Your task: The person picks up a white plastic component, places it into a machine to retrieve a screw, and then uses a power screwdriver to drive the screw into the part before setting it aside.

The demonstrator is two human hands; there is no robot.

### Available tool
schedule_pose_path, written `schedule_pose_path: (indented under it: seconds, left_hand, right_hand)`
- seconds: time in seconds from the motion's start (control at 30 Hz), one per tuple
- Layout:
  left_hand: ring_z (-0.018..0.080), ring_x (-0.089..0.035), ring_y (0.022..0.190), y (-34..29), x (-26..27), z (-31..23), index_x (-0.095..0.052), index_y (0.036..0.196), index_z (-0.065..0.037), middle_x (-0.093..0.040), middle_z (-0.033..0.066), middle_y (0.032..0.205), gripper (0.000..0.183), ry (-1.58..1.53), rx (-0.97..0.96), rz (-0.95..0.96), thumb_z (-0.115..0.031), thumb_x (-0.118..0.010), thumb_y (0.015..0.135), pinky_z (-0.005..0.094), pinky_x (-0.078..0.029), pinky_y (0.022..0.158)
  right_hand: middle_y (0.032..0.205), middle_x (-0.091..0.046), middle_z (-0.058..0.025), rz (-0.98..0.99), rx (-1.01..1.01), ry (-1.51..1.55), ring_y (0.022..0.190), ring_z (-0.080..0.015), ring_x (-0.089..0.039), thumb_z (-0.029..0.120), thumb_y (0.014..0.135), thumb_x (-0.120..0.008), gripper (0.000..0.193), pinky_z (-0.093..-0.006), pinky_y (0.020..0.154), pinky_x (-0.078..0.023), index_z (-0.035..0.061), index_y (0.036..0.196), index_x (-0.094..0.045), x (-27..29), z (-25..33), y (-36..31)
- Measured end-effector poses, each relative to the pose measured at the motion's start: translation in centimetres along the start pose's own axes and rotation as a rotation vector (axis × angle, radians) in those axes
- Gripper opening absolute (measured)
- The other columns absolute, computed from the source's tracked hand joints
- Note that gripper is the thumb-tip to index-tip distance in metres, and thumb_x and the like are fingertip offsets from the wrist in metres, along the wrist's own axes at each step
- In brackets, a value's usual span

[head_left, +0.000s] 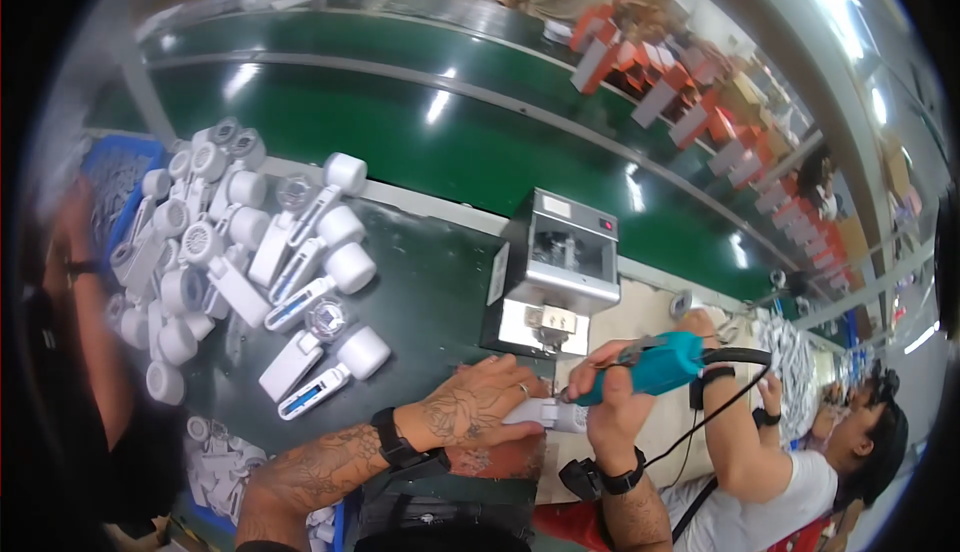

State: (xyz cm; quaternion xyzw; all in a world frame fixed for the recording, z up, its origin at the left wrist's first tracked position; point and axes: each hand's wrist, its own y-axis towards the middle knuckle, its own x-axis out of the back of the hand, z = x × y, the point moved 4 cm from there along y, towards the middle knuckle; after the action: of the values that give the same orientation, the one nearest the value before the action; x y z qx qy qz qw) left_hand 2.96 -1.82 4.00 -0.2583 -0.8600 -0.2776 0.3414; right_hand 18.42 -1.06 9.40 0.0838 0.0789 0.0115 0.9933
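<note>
My left hand (478,407), closed over a white handled device (530,414), holds it down at the bench's near edge. Its round end (568,417) points right, beside my right hand (612,414). That hand is wrapped round a teal electric screwdriver (650,366), tilted so its tip comes down beside the left fingertips, over the device. Whether the tip touches a screw is too small to tell. To the left lies a heap of similar white devices (205,242) with round heads; some handles (315,392) are open and show a blue part inside.
A grey metal machine (565,252) stands behind my hands. The screwdriver's black cable (740,356) loops right. Blue bins (125,167) hold small parts. One co-worker sits close on the right (790,482), another's arm (95,302) is at left. Green conveyors (400,117) run behind.
</note>
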Motion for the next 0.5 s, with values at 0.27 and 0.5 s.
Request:
schedule_pose_path:
  seconds: [0.27,0.5]
  left_hand:
    - [0.0257,-0.055,0.098,-0.6,-0.1,0.0,-0.062,0.123,-0.014,-0.06,0.0053,0.107,0.042,-0.11,-0.023,-0.02,-0.041,-0.064,0.09,0.0406,-0.049,0.086]
    - [0.0265,-0.055,0.098,-0.2,-0.1,0.0,-0.064,0.121,-0.012,-0.061,0.0051,0.108,0.039,-0.121,-0.054,-0.026,-0.035,-0.064,0.089,0.0405,-0.048,0.087]
  right_hand:
    - [0.071,-0.052,-0.0056,-0.019,0.295,0.036,0.062,-0.0168,-0.053,0.045,0.094,-0.066,0.046,-0.0316,0.058,-0.046,0.0014,0.099,-0.051,-2.5,0.1,4.6]
    - [0.069,-0.052,-0.0051,-0.032,0.227,0.067,0.061,-0.0169,-0.053,0.043,0.094,-0.066,0.044,-0.0315,0.058,-0.046,0.0026,0.097,-0.051,-2.0,-0.1,4.0]
